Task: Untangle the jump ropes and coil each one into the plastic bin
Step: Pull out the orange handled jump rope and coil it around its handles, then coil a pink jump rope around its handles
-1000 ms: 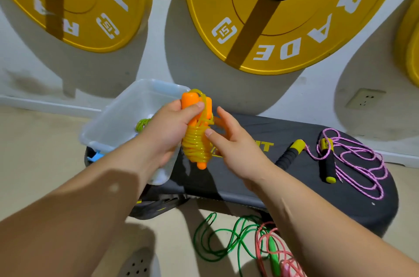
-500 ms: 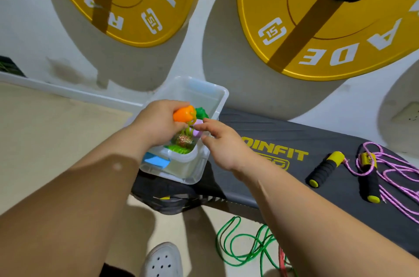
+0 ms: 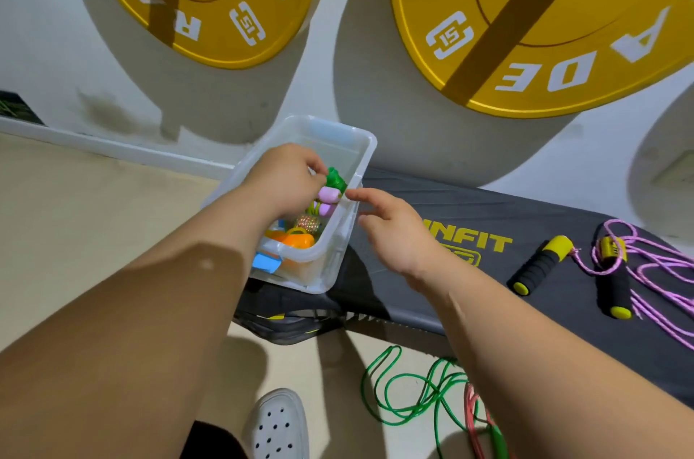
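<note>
A clear plastic bin [image 3: 366, 146] stands on the left end of a black bench [image 3: 469, 203]. Inside it lie the coiled yellow rope with orange handles [image 3: 298, 240], a green handle [image 3: 335, 178] and pale pink handles [image 3: 328, 195]. My left hand [image 3: 289, 176] is down in the bin with loosely curled fingers, fingertips beside the green handle and nothing visibly gripped. Over the bin's right rim hovers my right hand [image 3: 394, 229], fingers spread and empty. A pink rope [image 3: 653, 270] with black-and-yellow handles [image 3: 539, 265] lies loose on the bench's right side.
A green rope [image 3: 413, 394] and a red rope [image 3: 473, 417] lie tangled on the floor under the bench's front edge. My white shoe [image 3: 278, 424] is beside them. Yellow weight plates [image 3: 525, 26] hang on the wall behind.
The orange-handled rope has gone from both hands into the bin, where it now lies. My left hand let go and stays in the bin; my right hand drew back to the rim.
</note>
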